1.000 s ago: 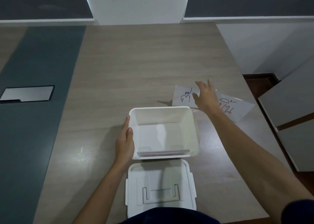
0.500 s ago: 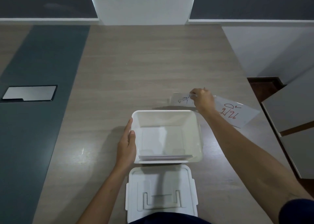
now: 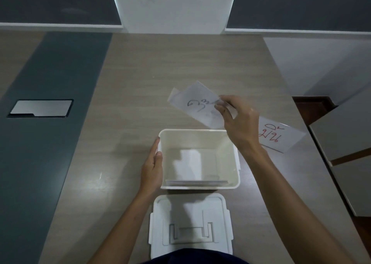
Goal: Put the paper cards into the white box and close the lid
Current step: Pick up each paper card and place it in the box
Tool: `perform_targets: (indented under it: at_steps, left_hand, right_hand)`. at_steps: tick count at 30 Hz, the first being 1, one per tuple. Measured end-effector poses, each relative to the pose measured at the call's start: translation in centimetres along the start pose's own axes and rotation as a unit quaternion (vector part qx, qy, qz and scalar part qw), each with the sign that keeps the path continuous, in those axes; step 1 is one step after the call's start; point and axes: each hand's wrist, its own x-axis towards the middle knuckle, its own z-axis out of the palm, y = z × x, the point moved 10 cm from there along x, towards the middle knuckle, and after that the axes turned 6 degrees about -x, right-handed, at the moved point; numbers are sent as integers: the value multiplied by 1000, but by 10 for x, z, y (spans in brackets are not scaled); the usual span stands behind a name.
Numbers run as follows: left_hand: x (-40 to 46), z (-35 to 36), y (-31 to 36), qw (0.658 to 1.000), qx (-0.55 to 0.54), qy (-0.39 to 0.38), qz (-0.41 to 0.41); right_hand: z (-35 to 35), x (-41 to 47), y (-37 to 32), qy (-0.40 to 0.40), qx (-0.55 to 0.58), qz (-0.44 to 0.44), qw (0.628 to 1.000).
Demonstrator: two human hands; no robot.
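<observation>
The open white box (image 3: 232, 143) stands on the table in front of me, with several cards leaning against its near wall (image 3: 197, 182). My left hand (image 3: 152, 167) rests flat against the box's left side. My right hand (image 3: 239, 123) pinches a white paper card (image 3: 197, 105) with dark handwriting, held tilted in the air just beyond the box's far rim. Another card (image 3: 279, 136) with red handwriting lies on the table to the right, partly behind my right wrist. The white lid (image 3: 190, 223) lies flat on the table between the box and my body.
The wooden table (image 3: 160, 67) has a dark strip (image 3: 50, 123) on the left with a metal hatch (image 3: 41, 107). Its right edge runs near grey cabinets (image 3: 345, 135). A white pillar (image 3: 173, 5) stands at the back.
My right hand has pinched the dark-lettered card, lifted it off the table and carried it toward the box's far rim. The left hand has stayed on the box.
</observation>
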Motion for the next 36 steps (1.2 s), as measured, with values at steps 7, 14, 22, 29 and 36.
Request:
perform_targets:
  at_steps: [7, 14, 22, 29, 36]
  left_hand:
    - [1, 0, -1, 1000, -26, 4, -6]
    - [1, 0, -1, 1000, -26, -3, 2]
    - [0, 0, -2, 1000, -25, -4, -3]
    - [-2, 0, 0, 1000, -6, 6, -13]
    - [0, 0, -1, 1000, -9, 9, -5]
  right_hand:
    - [24, -58, -12, -147, -22, -37, 988]
    - [94, -131, 16, -379, -88, -27, 921]
    - [110, -174, 26, -480, -82, -6, 873]
    - [99, -166, 25, -455, -8, 56, 889]
    - [69, -105, 60, -288, -8, 101, 952]
